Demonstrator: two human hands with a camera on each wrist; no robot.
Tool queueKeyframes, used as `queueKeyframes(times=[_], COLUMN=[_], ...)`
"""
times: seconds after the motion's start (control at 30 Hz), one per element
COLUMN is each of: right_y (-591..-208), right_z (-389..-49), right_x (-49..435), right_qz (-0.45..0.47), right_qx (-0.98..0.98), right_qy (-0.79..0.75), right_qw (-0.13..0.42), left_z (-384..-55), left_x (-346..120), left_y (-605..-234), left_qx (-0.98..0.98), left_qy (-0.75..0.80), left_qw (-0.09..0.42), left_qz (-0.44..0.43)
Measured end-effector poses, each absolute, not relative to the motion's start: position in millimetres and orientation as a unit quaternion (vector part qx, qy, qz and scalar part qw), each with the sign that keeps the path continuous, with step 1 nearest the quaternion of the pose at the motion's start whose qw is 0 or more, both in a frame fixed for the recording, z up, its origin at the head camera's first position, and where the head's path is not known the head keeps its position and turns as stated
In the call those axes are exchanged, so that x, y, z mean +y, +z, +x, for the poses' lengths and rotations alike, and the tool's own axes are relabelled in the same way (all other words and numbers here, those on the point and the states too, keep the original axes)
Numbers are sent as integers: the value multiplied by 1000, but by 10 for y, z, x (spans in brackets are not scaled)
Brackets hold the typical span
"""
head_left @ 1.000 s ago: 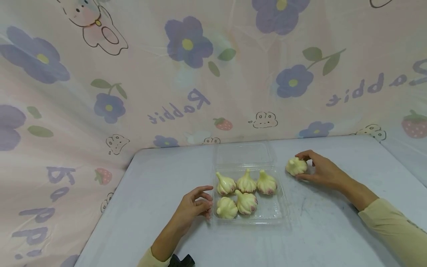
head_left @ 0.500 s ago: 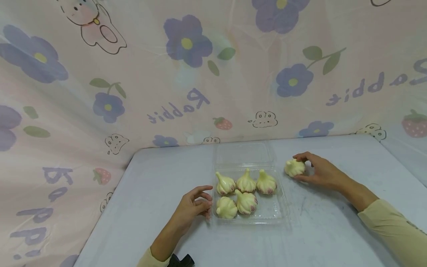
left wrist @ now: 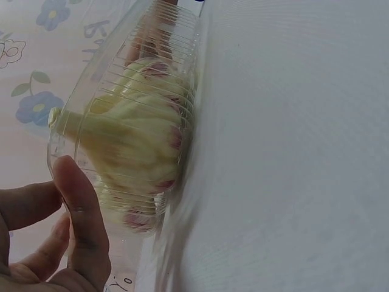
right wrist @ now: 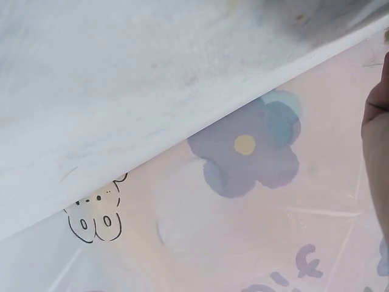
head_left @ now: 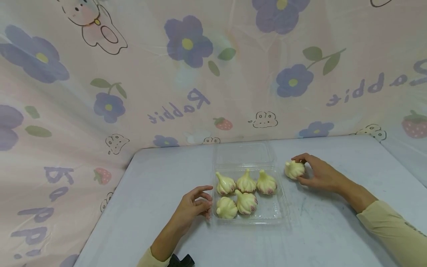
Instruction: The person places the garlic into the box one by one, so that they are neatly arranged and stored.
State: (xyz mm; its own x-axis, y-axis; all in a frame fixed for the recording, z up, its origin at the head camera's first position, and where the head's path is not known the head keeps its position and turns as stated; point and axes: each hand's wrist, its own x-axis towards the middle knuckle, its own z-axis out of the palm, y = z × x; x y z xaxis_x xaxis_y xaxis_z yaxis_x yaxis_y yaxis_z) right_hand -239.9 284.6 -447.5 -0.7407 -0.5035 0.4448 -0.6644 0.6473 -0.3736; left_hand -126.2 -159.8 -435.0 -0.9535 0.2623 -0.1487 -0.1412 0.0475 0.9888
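My right hand [head_left: 321,173] holds a pale garlic bulb [head_left: 294,170] between thumb and fingers, to the right of an open clear plastic clamshell box [head_left: 271,213]. Whether this bulb touches the table cannot be told. Several garlic bulbs lie in the box: three in the back row, and two in front, at left [head_left: 227,207] and middle [head_left: 246,202]. At the box's left side my left hand [head_left: 192,207] pinches the rim; in the left wrist view its thumb [left wrist: 76,182] lies against the clear edge. The right wrist view shows only a sliver of the right hand [right wrist: 378,134].
The box's lid [head_left: 243,154] lies folded back toward the rear of the white table [head_left: 150,185]. A patterned curtain [head_left: 233,85] hangs behind the table and along its left. A black object [head_left: 181,260] shows beside the left sleeve.
The right hand has shifted slightly left and toward the front, carrying the garlic bulb with it. The left hand and the box stay where they were.
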Motion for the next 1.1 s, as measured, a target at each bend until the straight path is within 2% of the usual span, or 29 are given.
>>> queueKeyframes(times=[0.57, 0.87, 1.1], right_y=[-4448, -4388, -4382], right_z=[-2296, -2162, -2017], right_x=[2780, 2761, 2746], right_qz=[299, 293, 251], right_qx=[-909, -900, -907], right_qy=[237, 257, 266], right_qw=[167, 194, 208], left_z=[-1230, -1245, -1243], left_x=[-1598, -1606, -1593], left_y=[-4326, -4326, -4327], left_qx=[708, 707, 706], left_qy=[690, 693, 692], left_qw=[141, 137, 144], left_qz=[52, 45, 49])
